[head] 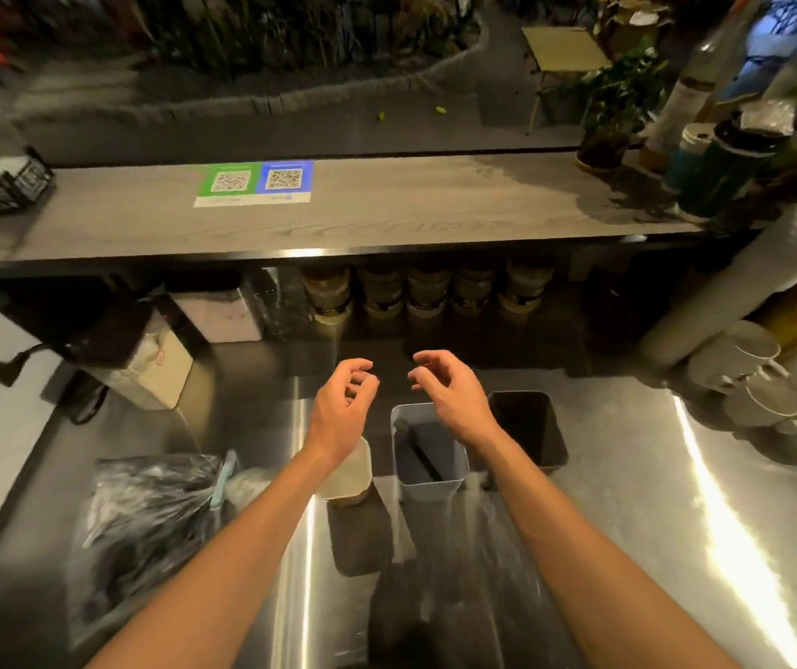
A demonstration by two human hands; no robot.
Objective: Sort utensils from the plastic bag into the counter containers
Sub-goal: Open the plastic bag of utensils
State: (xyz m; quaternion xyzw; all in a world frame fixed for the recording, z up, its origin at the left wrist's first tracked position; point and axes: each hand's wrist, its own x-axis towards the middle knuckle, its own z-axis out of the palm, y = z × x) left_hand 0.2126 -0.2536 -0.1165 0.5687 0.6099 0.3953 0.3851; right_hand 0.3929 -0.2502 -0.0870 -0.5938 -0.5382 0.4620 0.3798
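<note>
Directly above the steel tabletop (628, 499), both hands hover side by side with a gap between them; the left hand (345, 403) has its fingers loosely curled and holds nothing; the right hand (449, 388) is likewise relaxed, fingers bent and apart, with nothing in it. Beneath the wrists three containers stand in a row; the cream container (355, 475) is partly hidden under the left wrist; just beside it stands the grey-blue container (427, 475), with a dark utensil (423, 456) leaning inside; the black container (531, 427) stands just to the right of that one, partly behind the right wrist, and what it holds cannot be made out. The plastic bag (145, 523) lies on the tabletop near the left forearm, crumpled and full of dark utensils that are too blurred to tell apart; a second clear sheet of plastic (464, 572) lies between the forearms. Behind the hands a raised wooden shelf (386, 210) carries a green-and-blue QR-code placard (254, 183), a black wire basket (5, 181) at its left end and a potted plant (609, 113) towards the right; under the shelf stands a row of jars (425, 292); white cups (773, 379) are clustered at the right edge of the tabletop.
</note>
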